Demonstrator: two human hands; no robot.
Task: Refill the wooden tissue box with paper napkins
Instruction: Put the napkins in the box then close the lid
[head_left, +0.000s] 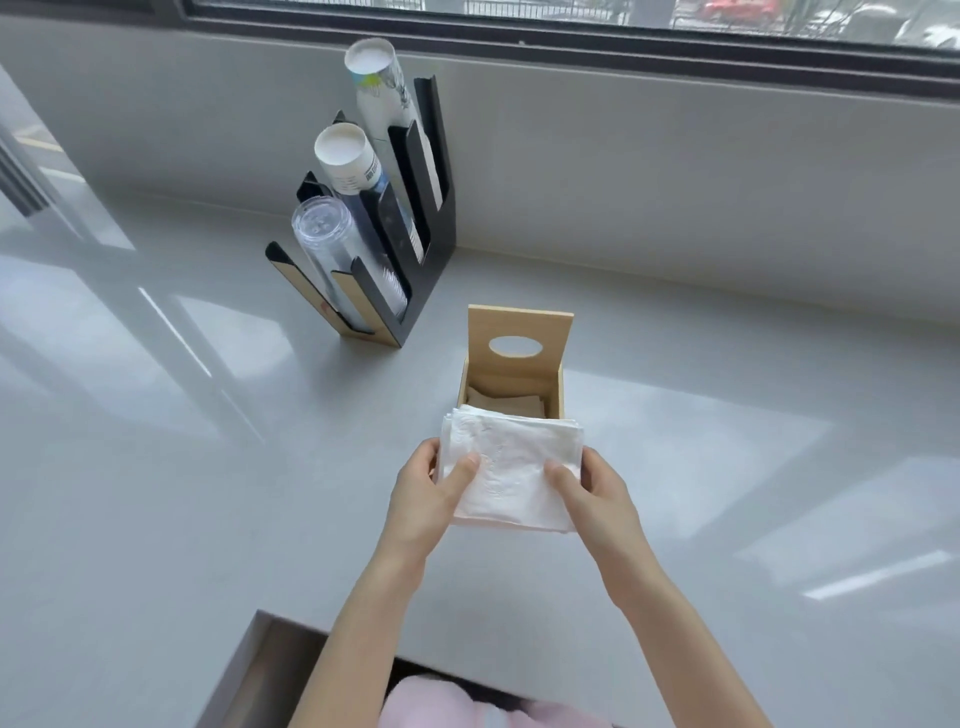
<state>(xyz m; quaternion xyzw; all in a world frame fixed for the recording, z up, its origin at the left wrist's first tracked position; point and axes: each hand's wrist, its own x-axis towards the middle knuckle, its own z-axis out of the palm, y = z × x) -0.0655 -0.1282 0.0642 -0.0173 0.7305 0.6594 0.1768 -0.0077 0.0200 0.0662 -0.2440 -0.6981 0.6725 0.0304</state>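
Observation:
The wooden tissue box (554, 391) stands on the grey counter with its lid (519, 332) slid up at the back, an oval hole in it. A few brownish napkins (506, 402) lie inside the box. Just in front of the box, a stack of white paper napkins (511, 460) is held above the counter. My left hand (428, 493) grips its left edge, thumb on top. My right hand (592, 491) grips its right edge the same way. The stack's far edge overlaps the box's front rim.
A black and wood cup dispenser (395, 249) with paper cups and clear plastic cups stands at the back left, against the window ledge wall (675, 171). The counter's near edge (467, 649) runs below my forearms, with a pink garment beneath it.

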